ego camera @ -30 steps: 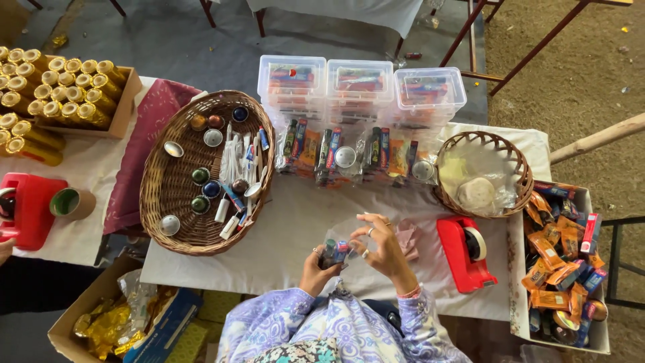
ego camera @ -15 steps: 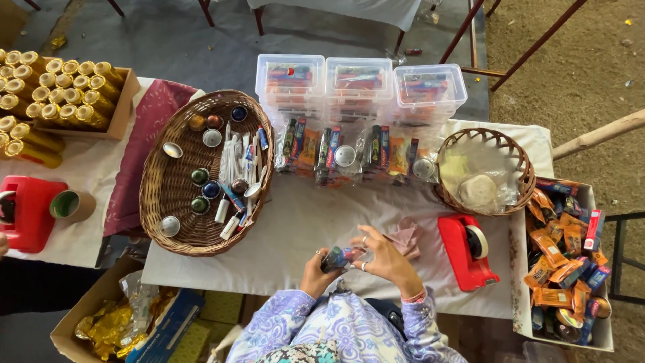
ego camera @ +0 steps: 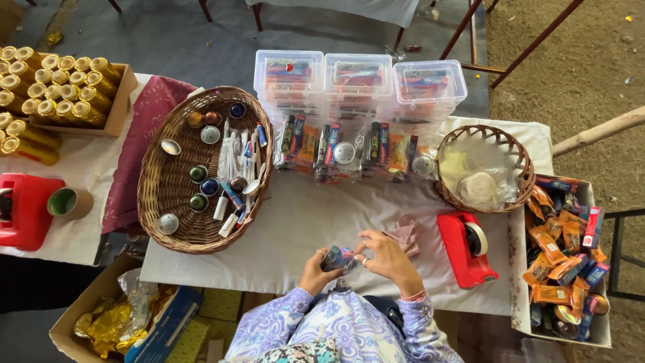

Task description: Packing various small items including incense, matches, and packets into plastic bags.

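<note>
Small clear packet (ego camera: 338,258) sits between my two hands, just above the near edge of the table (ego camera: 302,228). My left hand (ego camera: 316,272) cups it from below, fingers pressed around it, and my right hand (ego camera: 386,259) pinches its other end with curled fingers (ego camera: 363,243); what is inside looks dark and bluish, too small to tell. Just beside my right hand lies a crumpled pink cloth (ego camera: 406,232), and next to that a red tape dispenser (ego camera: 467,249). Farther left stands an oval wicker basket (ego camera: 154,195) of small tins and tubes. Along the far edge stand clear plastic boxes (ego camera: 356,84), with a round basket (ego camera: 514,151) to the right.
</note>
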